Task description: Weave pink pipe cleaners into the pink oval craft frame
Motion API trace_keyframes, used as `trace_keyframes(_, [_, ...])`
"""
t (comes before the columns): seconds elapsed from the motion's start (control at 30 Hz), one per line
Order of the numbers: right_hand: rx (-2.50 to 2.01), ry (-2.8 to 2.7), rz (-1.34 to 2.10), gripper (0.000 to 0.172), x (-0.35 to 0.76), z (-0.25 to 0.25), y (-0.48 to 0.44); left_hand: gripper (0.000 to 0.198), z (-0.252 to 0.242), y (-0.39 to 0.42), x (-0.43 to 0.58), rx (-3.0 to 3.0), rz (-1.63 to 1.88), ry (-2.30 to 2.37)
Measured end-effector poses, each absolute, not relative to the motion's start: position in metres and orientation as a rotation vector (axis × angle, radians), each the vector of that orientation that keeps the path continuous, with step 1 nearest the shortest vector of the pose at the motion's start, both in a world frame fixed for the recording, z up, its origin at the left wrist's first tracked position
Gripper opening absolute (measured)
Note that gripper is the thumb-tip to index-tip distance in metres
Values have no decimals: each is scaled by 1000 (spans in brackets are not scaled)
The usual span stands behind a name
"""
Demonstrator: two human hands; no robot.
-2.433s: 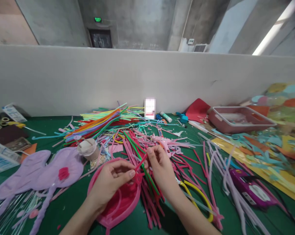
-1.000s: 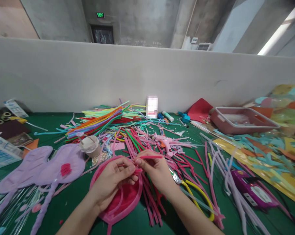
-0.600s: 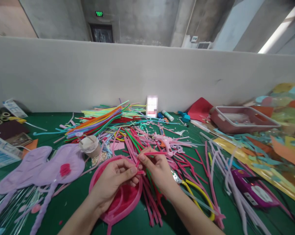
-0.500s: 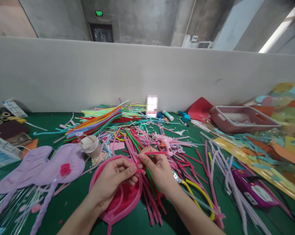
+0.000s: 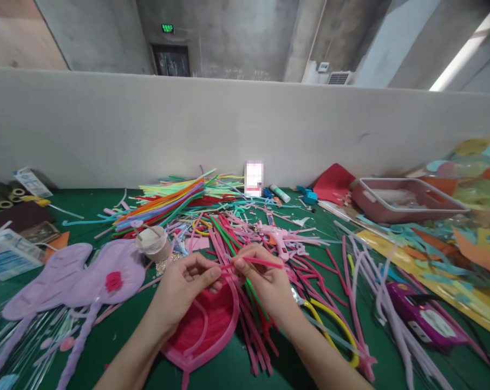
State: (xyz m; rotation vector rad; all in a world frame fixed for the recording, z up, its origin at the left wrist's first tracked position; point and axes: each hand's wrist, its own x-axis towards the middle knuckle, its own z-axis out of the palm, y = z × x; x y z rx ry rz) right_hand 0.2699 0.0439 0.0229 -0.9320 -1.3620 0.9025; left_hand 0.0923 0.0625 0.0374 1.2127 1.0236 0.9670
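A hot-pink pipe cleaner is pinched between both hands. My left hand has thumb and forefinger closed on its left end. My right hand grips it further right, and a straight length sticks out past the knuckles. Below my left hand lies a red-and-pink leaf-shaped piece with a pink fuzzy rim and a stem; the hand covers part of it. Loose pink pipe cleaners and a few green ones lie beneath my right hand. Yellow-handled scissors rest beside my right wrist.
Lilac fuzzy wing shapes lie at left, near a paper cup. Behind is a heap of coloured pipe cleaners. A pink glue gun, a purple device and a pink bin are to the right.
My hands have drawn slightly apart, the left moving left, with the pink pipe cleaner stretched between them. The right-hand length now tilts down to the right. The view has shifted slightly.
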Motion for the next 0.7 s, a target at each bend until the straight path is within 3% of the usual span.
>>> trace_keyframes(0.03, [-924, -1495, 886, 8, 276, 24, 46, 25, 38, 65, 88, 1243, 980, 1052])
trace_keyframes(0.17, [-1003, -1943, 732, 43, 305, 29, 57, 22, 44, 75, 69, 1422, 990, 1157])
trace_keyframes(0.23, [-1097, -1931, 553, 48, 310, 33, 57, 19, 46, 76, 64, 1520, 955, 1189])
trace_keyframes(0.5, [-997, -2014, -49, 16, 260, 30, 37, 16, 41, 70, 80, 1468, 877, 1084])
trace_keyframes(0.7, [-1044, -1954, -67, 10, 258, 20, 38, 19, 40, 67, 92, 1356, 955, 1104])
